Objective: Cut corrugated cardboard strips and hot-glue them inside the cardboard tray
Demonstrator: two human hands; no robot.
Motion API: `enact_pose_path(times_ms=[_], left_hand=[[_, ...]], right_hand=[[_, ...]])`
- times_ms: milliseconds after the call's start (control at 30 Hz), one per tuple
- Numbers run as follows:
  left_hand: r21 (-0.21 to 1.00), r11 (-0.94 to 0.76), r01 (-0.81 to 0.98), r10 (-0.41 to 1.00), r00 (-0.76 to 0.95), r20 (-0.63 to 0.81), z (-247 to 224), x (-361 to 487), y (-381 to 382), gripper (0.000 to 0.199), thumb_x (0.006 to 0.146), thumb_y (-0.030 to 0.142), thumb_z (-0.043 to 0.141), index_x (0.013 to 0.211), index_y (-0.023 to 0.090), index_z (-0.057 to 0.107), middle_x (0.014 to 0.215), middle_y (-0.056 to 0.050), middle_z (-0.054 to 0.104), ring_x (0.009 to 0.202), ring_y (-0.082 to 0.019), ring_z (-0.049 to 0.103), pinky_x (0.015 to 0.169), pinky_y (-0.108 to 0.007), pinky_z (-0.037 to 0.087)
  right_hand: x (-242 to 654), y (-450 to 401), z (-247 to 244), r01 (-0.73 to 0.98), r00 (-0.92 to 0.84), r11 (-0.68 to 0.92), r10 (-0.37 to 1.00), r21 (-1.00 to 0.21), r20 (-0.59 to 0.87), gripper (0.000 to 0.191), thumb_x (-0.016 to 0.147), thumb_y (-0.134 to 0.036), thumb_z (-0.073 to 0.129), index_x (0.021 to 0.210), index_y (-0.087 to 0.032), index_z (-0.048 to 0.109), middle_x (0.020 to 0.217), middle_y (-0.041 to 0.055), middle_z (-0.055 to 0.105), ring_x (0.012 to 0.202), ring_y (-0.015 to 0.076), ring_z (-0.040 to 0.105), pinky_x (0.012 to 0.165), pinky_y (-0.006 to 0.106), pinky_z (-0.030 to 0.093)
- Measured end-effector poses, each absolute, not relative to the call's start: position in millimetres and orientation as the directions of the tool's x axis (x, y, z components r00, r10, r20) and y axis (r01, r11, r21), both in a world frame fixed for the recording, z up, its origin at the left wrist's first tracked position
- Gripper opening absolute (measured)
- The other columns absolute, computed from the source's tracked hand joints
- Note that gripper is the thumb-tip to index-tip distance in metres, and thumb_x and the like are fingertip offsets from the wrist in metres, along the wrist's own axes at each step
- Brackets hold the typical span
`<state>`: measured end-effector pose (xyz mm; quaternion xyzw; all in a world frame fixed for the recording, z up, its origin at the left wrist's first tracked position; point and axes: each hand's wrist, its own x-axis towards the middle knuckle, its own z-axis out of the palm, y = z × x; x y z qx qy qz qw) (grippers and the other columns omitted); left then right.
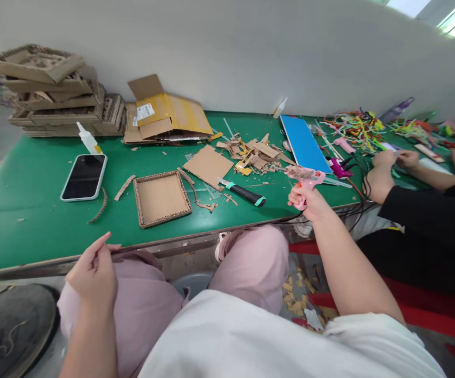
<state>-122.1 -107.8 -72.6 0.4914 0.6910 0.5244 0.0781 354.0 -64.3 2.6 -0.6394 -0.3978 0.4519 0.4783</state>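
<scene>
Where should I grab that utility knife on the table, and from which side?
Probably by the knife's black handle, coming from the near right: its end points that way, while the metal tip points away left, toward the cardboard square.

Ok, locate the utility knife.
In the head view, the utility knife lies just right of centre on the green table, between the cardboard tray and the right hand.

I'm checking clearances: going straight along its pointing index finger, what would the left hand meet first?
Probably the cardboard tray, though the table edge could come first; depth is unclear.
</scene>
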Motion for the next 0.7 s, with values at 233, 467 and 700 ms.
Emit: enact_pose_path(times_ms=[233, 467, 700], left_hand=[[0.802, -0.025, 0.597, 0.758, -0.512, 0.405, -68, -117, -106, 0.028, 0.078, 0.028, 0.051, 0.098, 0.022, 0.070, 0.065, 0.000, 0.069, 0.060, -0.013, 0.063, 0.063, -0.022, 0.051], [0.782, -0.020, 0.623, 0.762, -0.497, 0.415, -67, -118, -107, 0.027, 0.079, 0.027, 0.051, 0.097, 0.023, 0.070, 0.065, 0.001, 0.069, 0.060, -0.012, 0.063, 0.062, -0.022, 0.050], [0.778, -0.025, 0.628, 0.765, -0.489, 0.419, -67, -118, -107, 0.028, 0.078, 0.026, 0.051, 0.097, 0.022, 0.070, 0.065, 0.001, 0.070, 0.061, -0.013, 0.064, 0.065, -0.022, 0.052]], right_hand=[[335, -73, 18, 0.087, 0.148, -0.201, 0.971, -0.976, -0.187, 0.039, 0.061, -0.036, 0.059, 0.051, -0.020, 0.024, 0.044, -0.0075, 0.024, 0.042, 0.0062, 0.028, 0.050, 0.023, 0.043], [330, -73, 24, 0.189, 0.169, -0.201, 0.971, -0.961, -0.170, 0.039, 0.063, -0.038, 0.052, 0.050, -0.020, 0.020, 0.045, -0.0062, 0.022, 0.044, 0.0068, 0.029, 0.052, 0.023, 0.043], [346, -63, 17, 0.382, 0.348, -0.300, 0.923, -0.874, -0.165, 0.028, 0.063, -0.037, 0.055, 0.054, -0.021, 0.033, 0.045, -0.0054, 0.034, 0.044, 0.0079, 0.038, 0.054, 0.027, 0.047]])
